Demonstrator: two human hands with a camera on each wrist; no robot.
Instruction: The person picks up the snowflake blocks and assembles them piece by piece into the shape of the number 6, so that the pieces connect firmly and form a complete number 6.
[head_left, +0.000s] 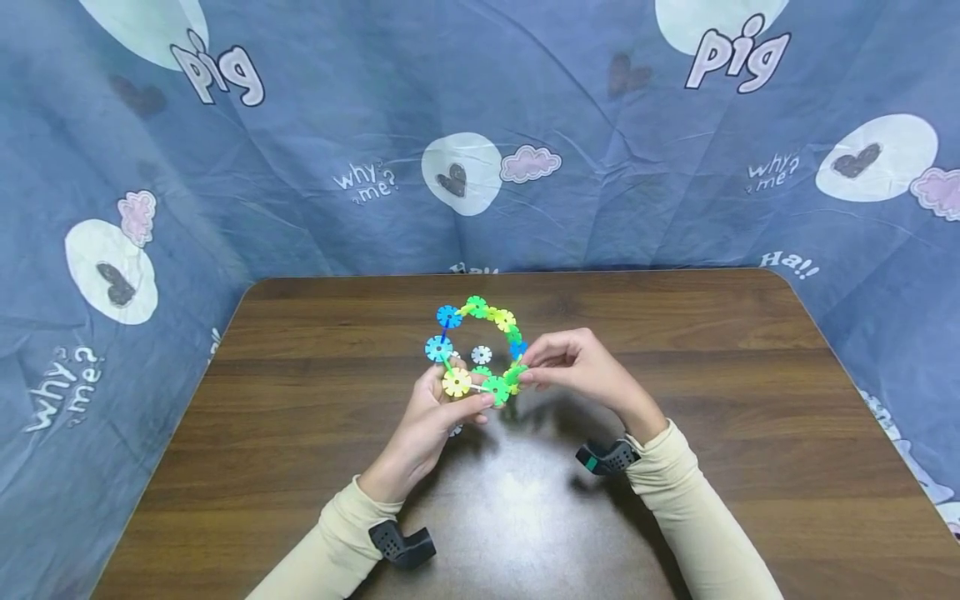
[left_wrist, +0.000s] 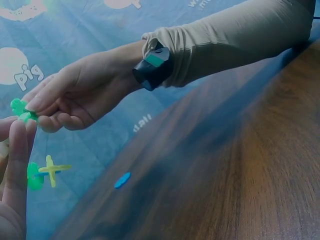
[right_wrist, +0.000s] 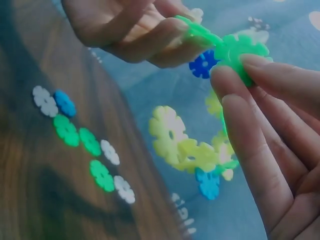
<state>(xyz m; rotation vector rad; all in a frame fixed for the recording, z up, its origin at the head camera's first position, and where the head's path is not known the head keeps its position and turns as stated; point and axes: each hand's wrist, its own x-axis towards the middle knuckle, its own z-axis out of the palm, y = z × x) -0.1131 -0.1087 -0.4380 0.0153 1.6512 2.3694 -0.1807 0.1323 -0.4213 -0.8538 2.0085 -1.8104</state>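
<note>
A ring of interlocking snowflake discs (head_left: 449,316) in blue, green and yellow is held up above the table. My left hand (head_left: 431,412) pinches a green snowflake disc (head_left: 496,390) at the ring's near side, beside a yellow one (head_left: 457,382). From the right, my right hand (head_left: 577,367) pinches a neighbouring green snowflake disc (right_wrist: 242,55) between thumb and fingertips. These two green discs meet or nearly meet in the right wrist view; whether they are slotted together I cannot tell. Yellow discs (right_wrist: 167,132) of the ring hang below the hands there.
Several loose white, green and blue discs lie on the wooden table (head_left: 300,433), among them a white disc (right_wrist: 124,189), a green disc (right_wrist: 102,175) and a blue disc (left_wrist: 122,180). A blue printed cloth (head_left: 300,100) hangs behind the table's far edge.
</note>
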